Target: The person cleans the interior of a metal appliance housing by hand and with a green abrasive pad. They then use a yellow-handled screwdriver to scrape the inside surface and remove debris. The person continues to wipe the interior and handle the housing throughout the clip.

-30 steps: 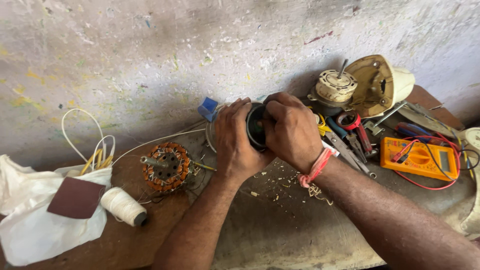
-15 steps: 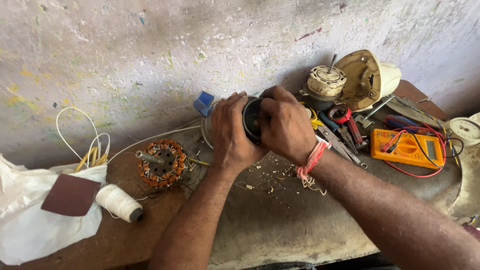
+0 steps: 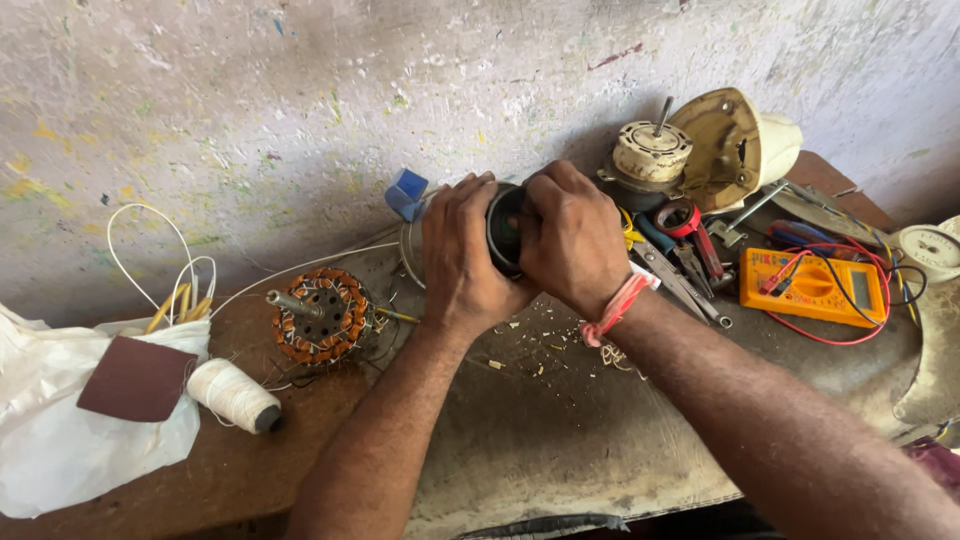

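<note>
Nothing shifted: left hand (image 3: 462,255) and right hand (image 3: 572,240) keep their grip (tight) around dark motor housing (image 3: 503,228).

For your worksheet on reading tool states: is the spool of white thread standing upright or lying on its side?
Lying on its side. The spool of white thread rests lengthwise on the wooden bench, its dark core end facing sideways, beside the white bag.

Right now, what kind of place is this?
Likely a small fan-motor repair bench: a copper-wound stator, an orange multimeter, pliers, and both hands gripping a round motor housing.

Orange multimeter (image 3: 815,288), white thread spool (image 3: 233,395), copper-wound stator (image 3: 322,317).
</note>
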